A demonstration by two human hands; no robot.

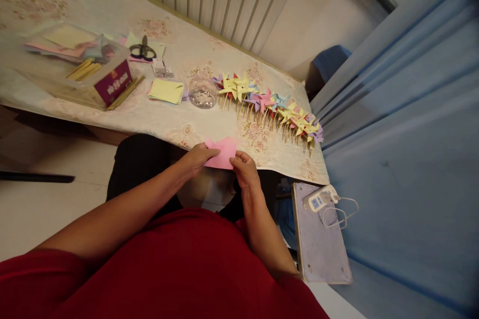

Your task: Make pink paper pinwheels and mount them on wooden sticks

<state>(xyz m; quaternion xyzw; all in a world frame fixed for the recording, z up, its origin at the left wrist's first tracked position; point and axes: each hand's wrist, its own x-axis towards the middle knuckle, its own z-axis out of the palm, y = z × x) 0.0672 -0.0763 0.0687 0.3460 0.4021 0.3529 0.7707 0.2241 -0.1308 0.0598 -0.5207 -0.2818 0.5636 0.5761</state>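
A pink sheet of paper is held between my two hands, just over the front edge of the table. My left hand pinches its left side, thumb on top. At the lower right corner, the fingers and thumb of my right hand are closed on the same sheet. Beyond the paper stands a round clear dish with small shiny pieces in it. To its left lies a stack of yellow paper. A row of paper pinwheels on sticks lies to the right, in several colours.
A clear plastic box with coloured paper and sticks is on the left. Scissors and small boxes lie behind the paper stack. A power strip with a cable rests on a stool beside the blue curtain.
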